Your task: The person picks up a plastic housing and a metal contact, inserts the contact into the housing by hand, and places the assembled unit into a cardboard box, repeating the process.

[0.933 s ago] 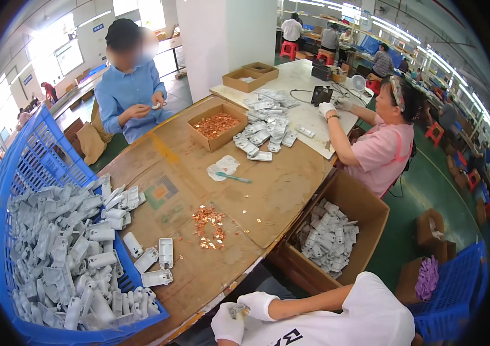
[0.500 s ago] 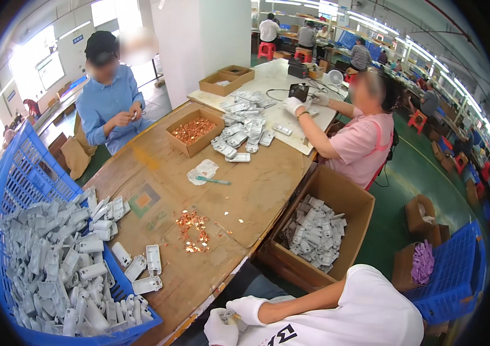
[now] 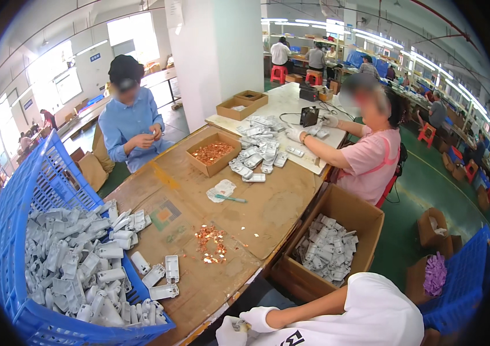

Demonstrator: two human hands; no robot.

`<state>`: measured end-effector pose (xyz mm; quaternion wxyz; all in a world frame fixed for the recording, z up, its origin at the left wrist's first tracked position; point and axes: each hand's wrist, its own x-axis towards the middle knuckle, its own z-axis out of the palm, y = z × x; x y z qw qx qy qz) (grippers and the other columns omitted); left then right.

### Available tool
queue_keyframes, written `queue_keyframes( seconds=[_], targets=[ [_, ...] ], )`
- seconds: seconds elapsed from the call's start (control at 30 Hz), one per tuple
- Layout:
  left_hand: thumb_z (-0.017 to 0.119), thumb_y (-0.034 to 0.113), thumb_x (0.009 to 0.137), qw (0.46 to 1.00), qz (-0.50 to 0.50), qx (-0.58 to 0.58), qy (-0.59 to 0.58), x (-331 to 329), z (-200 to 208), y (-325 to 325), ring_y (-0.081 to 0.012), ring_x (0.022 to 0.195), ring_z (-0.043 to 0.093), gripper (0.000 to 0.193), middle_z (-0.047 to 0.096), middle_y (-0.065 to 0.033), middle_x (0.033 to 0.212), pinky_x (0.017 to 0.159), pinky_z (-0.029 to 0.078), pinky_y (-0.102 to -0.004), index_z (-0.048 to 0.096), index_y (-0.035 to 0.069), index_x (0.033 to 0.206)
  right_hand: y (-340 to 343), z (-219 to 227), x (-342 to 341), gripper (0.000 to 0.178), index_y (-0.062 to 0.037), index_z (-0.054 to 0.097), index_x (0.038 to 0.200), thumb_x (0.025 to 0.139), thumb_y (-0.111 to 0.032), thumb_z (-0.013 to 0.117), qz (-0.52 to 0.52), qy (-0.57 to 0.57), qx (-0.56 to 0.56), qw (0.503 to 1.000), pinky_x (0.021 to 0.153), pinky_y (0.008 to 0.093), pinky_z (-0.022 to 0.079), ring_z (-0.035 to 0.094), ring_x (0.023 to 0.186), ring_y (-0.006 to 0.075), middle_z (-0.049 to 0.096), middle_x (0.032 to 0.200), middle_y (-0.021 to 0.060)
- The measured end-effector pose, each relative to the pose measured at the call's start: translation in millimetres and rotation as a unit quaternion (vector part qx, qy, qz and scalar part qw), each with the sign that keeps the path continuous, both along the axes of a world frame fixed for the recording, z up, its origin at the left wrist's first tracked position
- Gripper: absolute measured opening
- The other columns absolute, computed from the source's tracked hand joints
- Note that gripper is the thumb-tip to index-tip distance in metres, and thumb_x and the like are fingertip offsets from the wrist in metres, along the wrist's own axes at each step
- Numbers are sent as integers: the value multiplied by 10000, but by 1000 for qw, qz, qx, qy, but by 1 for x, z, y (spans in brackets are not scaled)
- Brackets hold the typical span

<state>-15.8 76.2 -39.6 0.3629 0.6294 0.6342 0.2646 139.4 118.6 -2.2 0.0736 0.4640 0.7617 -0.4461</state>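
Both my hands wear white gloves and are low at the front edge of the picture, held together over my lap. My left hand is closed around a small part, mostly hidden, that looks grey with a yellowish spot. Pressed against it from the right, my right hand has its fingers closed on the same part. On the table left of my hands lie several pale grey plastic casings. A scatter of small copper-coloured pieces lies farther in on the brown table top.
A blue crate heaped with grey casings stands left. Right of the table is a cardboard box of casings. Farther back are a small box of copper pieces, a green pen and two co-workers, one in blue, one in pink.
The whole view has shifted, so the table and boxes appear farther right and slightly lower. My hands stay together around the small part. The pink-clad co-worker's head has turned.
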Motion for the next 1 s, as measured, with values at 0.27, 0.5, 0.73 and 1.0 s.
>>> queue_keyframes(
  seconds=[0.27, 0.5, 0.73, 1.0],
  targets=[
    [662, 174, 822, 997, 51, 10, -48, -2, -4, -16, -292, 725, 632, 151, 635, -136, 774, 682, 507, -386, 590, 62, 894, -18, -9, -6, 400, -92, 474, 1255, 871, -184, 541, -31, 34, -11, 999, 723, 469, 490, 637, 849, 424, 643, 917, 234],
    [656, 145, 872, 986, 136, -58, -80, -32, -14, 13, -168, 763, 591, 167, 627, -86, 858, 689, 501, -327, 627, 17, 975, -17, -2, -13, 531, -75, 400, 1307, 835, -199, 608, 37, 78, 303, 949, 638, 366, 549, 635, 789, 272, 487, 1120, 125],
    [605, 107, 859, 784, 195, -180, -561, -20, -11, 18, -279, 945, 668, 299, 670, -167, 1045, 812, 558, -411, 603, -18, 1130, -17, -16, -15, 395, -39, 513, 1086, 760, -207, 658, 2, 41, 416, 908, 545, 341, 542, 599, 680, 240, 509, 965, 124],
    [500, 76, 937, 789, 227, -195, -536, 1, -34, 7, -288, 972, 643, 267, 648, -181, 1070, 867, 533, -401, 600, -87, 1123, -15, -10, -7, 422, -85, 479, 1208, 836, -223, 624, -12, 41, 201, 979, 621, 448, 527, 642, 756, 366, 627, 858, 184]
  ],
)
